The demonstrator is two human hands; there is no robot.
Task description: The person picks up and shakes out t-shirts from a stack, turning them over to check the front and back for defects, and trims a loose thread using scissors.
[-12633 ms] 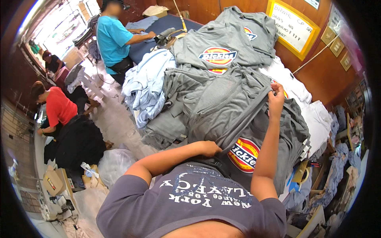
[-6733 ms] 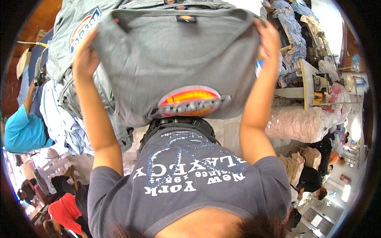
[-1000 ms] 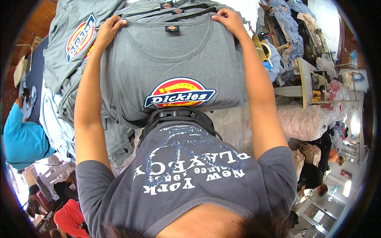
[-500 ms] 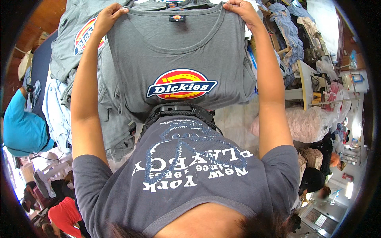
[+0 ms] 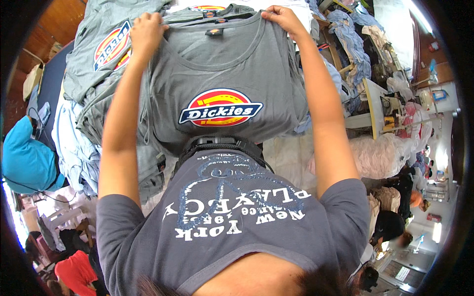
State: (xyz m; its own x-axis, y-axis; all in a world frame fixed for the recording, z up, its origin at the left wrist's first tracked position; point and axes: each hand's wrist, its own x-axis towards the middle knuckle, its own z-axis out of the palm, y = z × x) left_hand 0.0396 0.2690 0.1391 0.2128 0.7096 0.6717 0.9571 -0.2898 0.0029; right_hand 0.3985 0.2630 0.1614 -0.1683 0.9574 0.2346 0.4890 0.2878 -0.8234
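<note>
1. Pile of grey shirts [image 5: 111,19] — spread out in front of the person, covers the surface under it.
2. Top shirt [image 5: 212,79]: front up at the pile's near edge, toward its right corner. Neckline at the far end.
3. Light blue cloth [image 5: 74,140]: crumpled heap along the pile's left edge.
4. Left hand [image 5: 145,34]: fingers bent at the top shirt's left shoulder, blurred — can't tell if it grips.
5. Right hand [image 5: 287,22]: thumb and fingertips pinched on the right shoulder, beside the neckline.
6. Print [image 5: 220,107]: red-yellow, dark banner, near the pile's near edge.
7. Tag [image 5: 214,32]: dark, inside the neckline, between the hands.
</note>
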